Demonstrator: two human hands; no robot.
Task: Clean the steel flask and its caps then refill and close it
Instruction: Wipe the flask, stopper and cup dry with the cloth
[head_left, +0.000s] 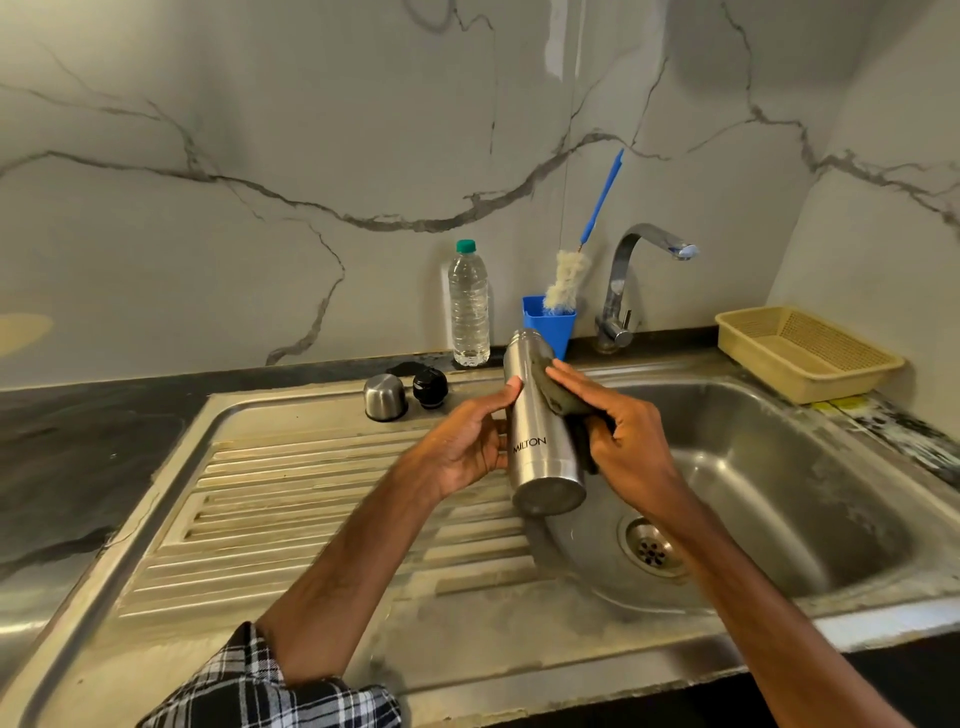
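Observation:
The steel flask (540, 431), marked MILTON, is held tilted above the sink's inner edge, mouth pointing away and uncapped, base toward me. My left hand (467, 441) grips its left side, thumb up along the body. My right hand (618, 431) presses a dark green scrub pad (563, 397) against the flask's right side, fingers laid over the pad. The steel outer cap (384, 396) stands upside down at the back of the drainboard, and the black inner cap (430, 387) sits just right of it.
A clear water bottle with a green lid (469, 306) stands by the wall. A blue holder (551, 325) carries a bottle brush (574, 270). The tap (631, 280) is off over the sink basin (779, 467). A yellow basket (805, 353) sits at the right.

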